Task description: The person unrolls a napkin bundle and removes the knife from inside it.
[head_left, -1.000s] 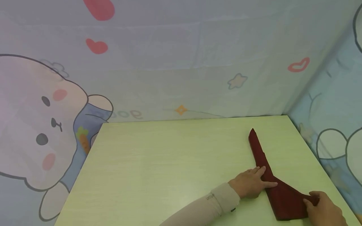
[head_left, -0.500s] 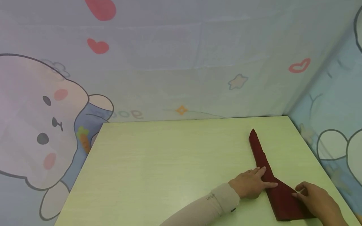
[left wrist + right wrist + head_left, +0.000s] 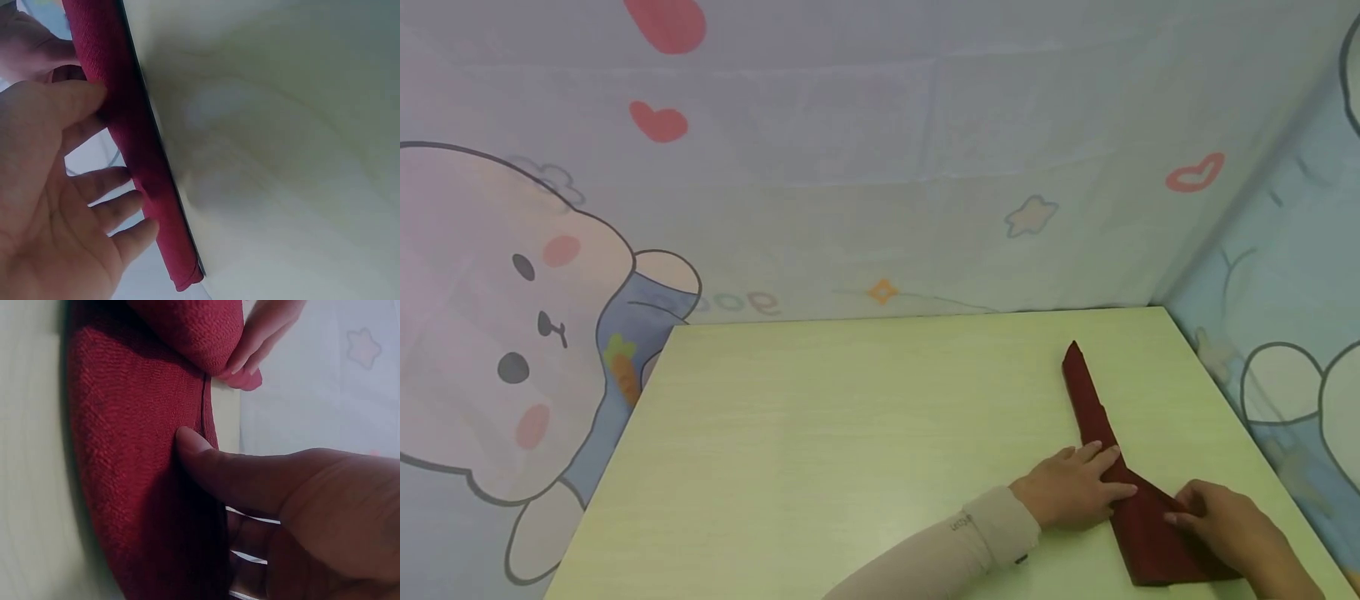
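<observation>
A dark red folded cloth [image 3: 1157, 533] lies on the right part of the table, a narrow strip at the far end and a wide flap at the near end. The left hand [image 3: 1071, 487] rests on its narrower middle with fingers spread. In the left wrist view, the fingertips of the left hand [image 3: 69, 194] touch the rolled side of the cloth [image 3: 128, 119]. The right hand [image 3: 1228, 525] pinches the wide flap's right edge. The right wrist view has the thumb of the right hand [image 3: 281, 494] on the cloth's face [image 3: 134, 425], the other fingers partly hidden behind it.
The pale yellow table [image 3: 820, 433] reaches back to a printed curtain [image 3: 850, 167] with hearts and a cartoon bear. Another printed curtain [image 3: 1292, 267] hangs along the right side.
The right hand has moved from the flap's right corner leftward and away along its edge, and pinches it there. The left hand stays in place, its fingers shifting slightly.
</observation>
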`<state>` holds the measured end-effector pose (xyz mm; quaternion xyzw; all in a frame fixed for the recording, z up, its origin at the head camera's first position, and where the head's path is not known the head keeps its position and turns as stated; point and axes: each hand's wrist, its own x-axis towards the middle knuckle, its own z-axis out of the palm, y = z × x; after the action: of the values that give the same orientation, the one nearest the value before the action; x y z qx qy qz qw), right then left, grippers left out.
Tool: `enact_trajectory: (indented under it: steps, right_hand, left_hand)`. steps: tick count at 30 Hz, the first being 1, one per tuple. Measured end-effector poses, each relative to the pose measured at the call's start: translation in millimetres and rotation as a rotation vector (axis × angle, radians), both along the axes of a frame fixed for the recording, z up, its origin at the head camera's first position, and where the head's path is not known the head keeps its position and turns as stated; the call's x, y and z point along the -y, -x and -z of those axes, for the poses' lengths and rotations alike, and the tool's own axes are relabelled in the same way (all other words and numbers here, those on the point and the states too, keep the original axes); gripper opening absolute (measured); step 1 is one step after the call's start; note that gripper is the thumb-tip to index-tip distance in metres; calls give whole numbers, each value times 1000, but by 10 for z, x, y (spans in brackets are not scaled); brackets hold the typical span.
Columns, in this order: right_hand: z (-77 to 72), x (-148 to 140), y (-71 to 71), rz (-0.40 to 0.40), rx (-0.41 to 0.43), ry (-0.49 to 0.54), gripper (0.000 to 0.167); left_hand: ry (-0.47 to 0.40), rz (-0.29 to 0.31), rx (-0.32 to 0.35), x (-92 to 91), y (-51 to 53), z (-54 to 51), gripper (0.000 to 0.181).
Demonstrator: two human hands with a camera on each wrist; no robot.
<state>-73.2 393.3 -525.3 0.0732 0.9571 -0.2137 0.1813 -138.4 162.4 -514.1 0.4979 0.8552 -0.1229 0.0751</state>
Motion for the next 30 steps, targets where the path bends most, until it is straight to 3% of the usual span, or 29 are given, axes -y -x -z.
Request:
enact_trajectory:
  steps: [4,17,30]
  right_hand:
    - [9,-4,1,-26,0,1,28]
    - [0,27,22,-33,60,26,21]
    - [-49,-9,31,-66,57,26,18]
  left_hand:
    - [11,44,-52,-61,-20,17,50]
    - [-19,58,-91,-210,-117,71,53]
    - [-15,-52,-108,-390,-279,114,71]
